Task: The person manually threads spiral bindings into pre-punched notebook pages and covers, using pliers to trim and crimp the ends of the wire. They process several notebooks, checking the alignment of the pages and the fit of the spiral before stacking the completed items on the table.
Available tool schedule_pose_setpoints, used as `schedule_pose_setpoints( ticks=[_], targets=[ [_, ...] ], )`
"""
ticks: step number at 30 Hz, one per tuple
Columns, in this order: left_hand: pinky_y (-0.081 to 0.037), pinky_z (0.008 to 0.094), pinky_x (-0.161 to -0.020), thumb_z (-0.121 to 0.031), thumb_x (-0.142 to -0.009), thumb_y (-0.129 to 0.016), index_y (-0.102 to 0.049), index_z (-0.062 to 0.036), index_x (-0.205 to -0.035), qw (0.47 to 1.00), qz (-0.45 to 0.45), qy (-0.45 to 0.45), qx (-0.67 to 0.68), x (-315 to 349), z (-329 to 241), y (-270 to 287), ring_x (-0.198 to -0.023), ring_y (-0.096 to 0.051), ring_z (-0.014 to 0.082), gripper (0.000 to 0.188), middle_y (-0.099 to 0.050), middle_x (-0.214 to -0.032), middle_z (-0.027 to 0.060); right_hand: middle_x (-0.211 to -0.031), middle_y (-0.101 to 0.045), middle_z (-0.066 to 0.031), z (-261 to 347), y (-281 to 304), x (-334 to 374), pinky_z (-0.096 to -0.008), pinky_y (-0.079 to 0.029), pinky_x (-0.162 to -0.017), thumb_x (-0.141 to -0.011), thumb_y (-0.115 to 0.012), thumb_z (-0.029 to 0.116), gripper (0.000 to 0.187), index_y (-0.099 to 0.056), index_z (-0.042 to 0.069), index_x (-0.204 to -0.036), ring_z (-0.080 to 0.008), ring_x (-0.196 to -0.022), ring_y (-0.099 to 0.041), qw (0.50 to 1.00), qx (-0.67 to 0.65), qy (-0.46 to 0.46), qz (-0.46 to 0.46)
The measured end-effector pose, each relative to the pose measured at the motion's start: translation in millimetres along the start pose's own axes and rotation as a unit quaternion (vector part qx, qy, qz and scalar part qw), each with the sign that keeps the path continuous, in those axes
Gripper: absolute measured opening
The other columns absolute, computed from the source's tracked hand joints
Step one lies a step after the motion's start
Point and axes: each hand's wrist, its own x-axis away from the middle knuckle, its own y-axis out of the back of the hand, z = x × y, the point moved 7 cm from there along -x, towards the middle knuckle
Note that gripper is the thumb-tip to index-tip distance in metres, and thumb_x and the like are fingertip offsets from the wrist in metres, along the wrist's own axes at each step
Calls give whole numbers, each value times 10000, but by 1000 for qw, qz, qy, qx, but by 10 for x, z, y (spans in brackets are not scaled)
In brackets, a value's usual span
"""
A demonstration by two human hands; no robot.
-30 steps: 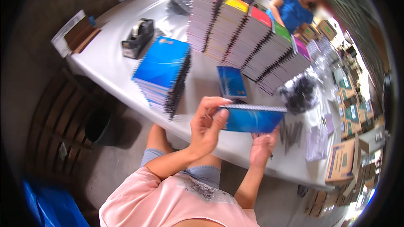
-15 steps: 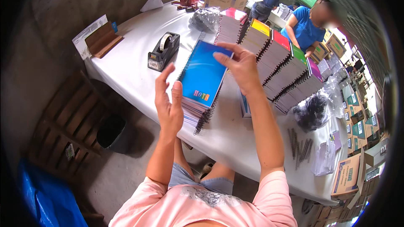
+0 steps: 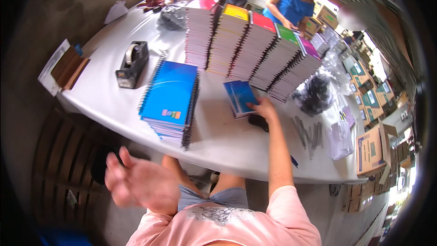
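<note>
My right hand [image 3: 263,109] reaches over the table, its thumb and fingers closed on the right edge of a few thin blue covers [image 3: 240,98] lying slightly fanned. My left hand [image 3: 143,182] is raised off the table's front edge, palm showing, fingers apart and smeared by motion, with nothing in it. Beyond it a pile of blue spiral notebooks [image 3: 168,91] rests on the white tablecloth, black coils along its right side. Just below my right hand lies a black object [image 3: 258,123] whose kind I cannot make out.
A tape dispenser [image 3: 132,64] stands left of the blue pile. Tall notebook stacks [image 3: 241,41] line the back. To the right are black coils in plastic [image 3: 314,94], loose wire spirals [image 3: 309,136], a blue pen [image 3: 294,161] and a carton [image 3: 371,150]. A person in blue [image 3: 291,4] works behind.
Both hands have come off the blue notebook pile. My right hand has moved right and taken hold of the blue covers; my left has drawn back toward me. The view has shifted too.
</note>
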Motion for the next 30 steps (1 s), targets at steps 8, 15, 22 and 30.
schedule_pose_setpoints(
  ticks=[8,15,22,30],
  targets=[
    [-379,359,-919,-185,-840,-611,-450,-47,-1200,855,345,385,-36,1476,516,-883,-1052,-488,252,418,-437,-1216,130,-774,-633,-172,582,220,610,-409,-470,-639,-639,-783,127,371,-528,1,-877,-301,-701,-623,964,-169,44,-202],
    [-392,259,-812,-116,-874,-589,-575,-34,-992,711,405,575,3,2143,1158,-794,-837,-556,116,144,-621,-882,27,-884,-613,-95,361,253,1425,-353,-487,-735,-687,-768,106,383,-534,22,-979,-196,-836,-599,936,-309,133,-103],
    [-86,689,-956,-258,-730,-670,-522,-78,-941,571,791,61,-210,2536,614,-999,-1201,-364,284,315,-482,-1094,86,-1085,-526,-169,-1260,765,1066,-443,-440,-843,-788,-600,48,381,-520,65,-1160,-364,-1004,-520,939,221,-19,-264],
    [-199,606,-927,-594,-594,-682,-532,-77,-808,744,618,130,-220,2655,625,-847,-1088,-403,291,579,-492,-1018,57,-1005,-548,-151,-683,916,1078,-409,-456,-827,-732,-515,-80,431,-594,63,-1131,-328,-944,-550,957,105,142,-230]
  ],
)
